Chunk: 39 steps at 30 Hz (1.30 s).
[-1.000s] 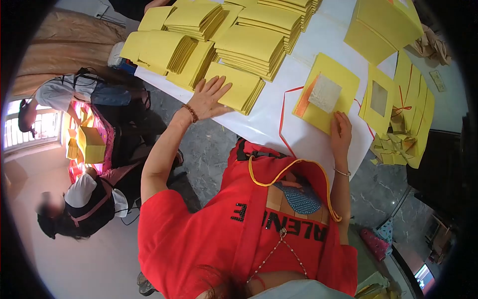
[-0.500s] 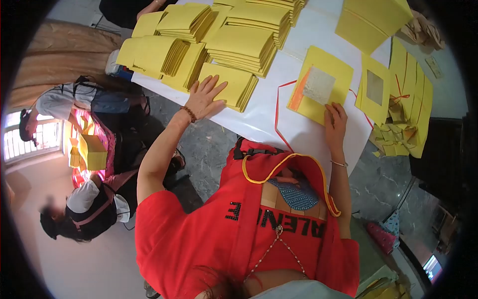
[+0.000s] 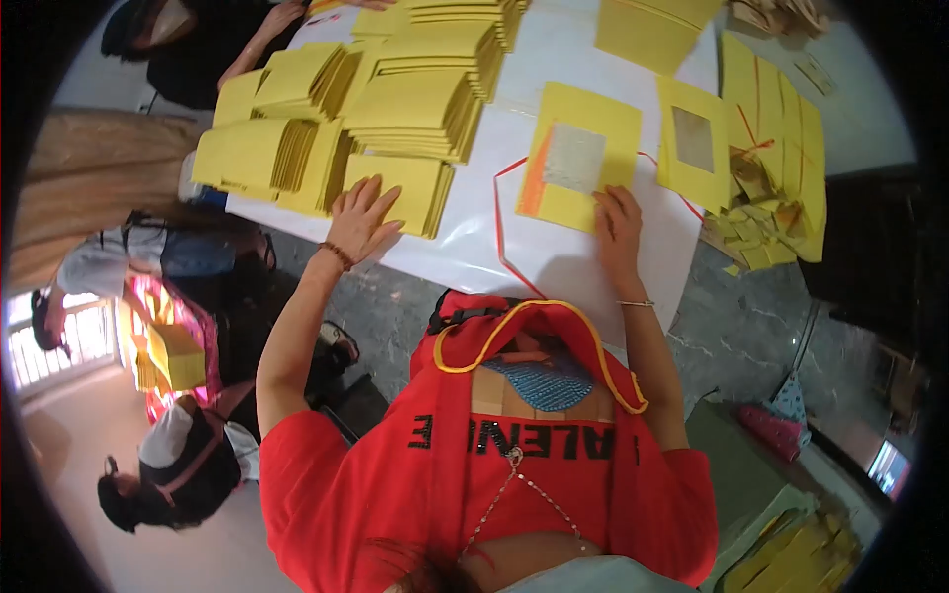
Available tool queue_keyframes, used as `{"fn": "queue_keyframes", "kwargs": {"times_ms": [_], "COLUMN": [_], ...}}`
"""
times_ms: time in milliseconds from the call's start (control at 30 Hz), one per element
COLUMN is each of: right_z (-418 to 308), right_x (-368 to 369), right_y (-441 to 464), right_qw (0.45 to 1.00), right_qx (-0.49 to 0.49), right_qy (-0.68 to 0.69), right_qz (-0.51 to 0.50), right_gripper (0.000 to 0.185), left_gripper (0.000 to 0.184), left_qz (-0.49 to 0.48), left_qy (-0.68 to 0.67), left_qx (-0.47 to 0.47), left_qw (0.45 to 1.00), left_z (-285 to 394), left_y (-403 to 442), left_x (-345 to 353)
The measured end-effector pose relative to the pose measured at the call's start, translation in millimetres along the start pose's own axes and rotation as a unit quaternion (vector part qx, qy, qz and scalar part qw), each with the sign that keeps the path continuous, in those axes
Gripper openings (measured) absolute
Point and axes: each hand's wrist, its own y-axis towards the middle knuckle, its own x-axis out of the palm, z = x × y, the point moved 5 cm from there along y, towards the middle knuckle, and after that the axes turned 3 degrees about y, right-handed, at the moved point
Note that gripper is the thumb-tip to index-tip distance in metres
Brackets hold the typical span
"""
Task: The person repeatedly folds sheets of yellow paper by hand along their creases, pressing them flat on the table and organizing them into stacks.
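Note:
My left hand (image 3: 363,221) lies with spread fingers on the near edge of a short stack of folded yellow paper (image 3: 407,188), at the table's front left. Fingertips of my right hand (image 3: 618,235) rest on the lower right corner of a flat yellow paper sheet (image 3: 618,133); its fingers are stretched out and close together. That sheet carries a silvery-grey square (image 3: 574,156) with an orange strip along its left side. Another yellow sheet with a grey square (image 3: 694,140) lies to the right of it.
Several yellow paper stacks (image 3: 400,107) fill the left of the white table (image 3: 474,222). A red ribbon (image 3: 499,229) runs beneath the sheet to the front edge. Torn yellow paper (image 3: 766,222) hangs at the right. Other people (image 3: 198,49) are at the left.
The view has shifted, so the table's contents sit further left. My left hand has slid slightly toward me on the stack. My right hand stays at the sheet's corner.

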Motion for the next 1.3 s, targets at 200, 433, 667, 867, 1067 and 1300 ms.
{"fn": "queue_keyframes", "kwargs": {"times_ms": [200, 433, 667, 867, 1067, 1300], "right_z": [-3.8, -0.2, 4.0, 16.6, 29.6, 20.4], "right_x": [-5.3, 2.2, 1.9, -10.1, -18.1, -17.0], "right_y": [3.4, -2.0, -2.5, 3.7, 4.0, 4.7], "right_qw": [1.000, 1.000, 1.000, 0.986, 0.951, 0.938], "right_qx": [-0.003, 0.002, 0.005, 0.092, 0.167, 0.149], "right_qy": [-0.008, -0.022, -0.023, 0.132, 0.235, 0.246], "right_qz": [-0.020, -0.021, -0.011, -0.049, -0.114, -0.195], "right_gripper": [0.020, 0.023, 0.022, 0.021, 0.026, 0.046], "left_gripper": [0.048, 0.029, 0.034, 0.027, 0.015, 0.013], "left_qz": [-0.013, 0.100, 0.117, 0.041, 0.013, -0.092], "left_qy": [-0.078, -0.259, -0.178, -0.323, -0.323, -0.413], "left_qx": [0.026, 0.171, 0.217, 0.235, 0.264, 0.141], "left_qw": [0.997, 0.945, 0.953, 0.916, 0.909, 0.895], "left_z": [22.1, 132.9, 173.3, 156.6, 153.3, 142.4], "left_y": [29.2, 91.4, 114.3, 131.4, 140.0, 154.2], "left_x": [-47.6, -39.2, -6.2, -10.1, -5.5, -3.0]}}
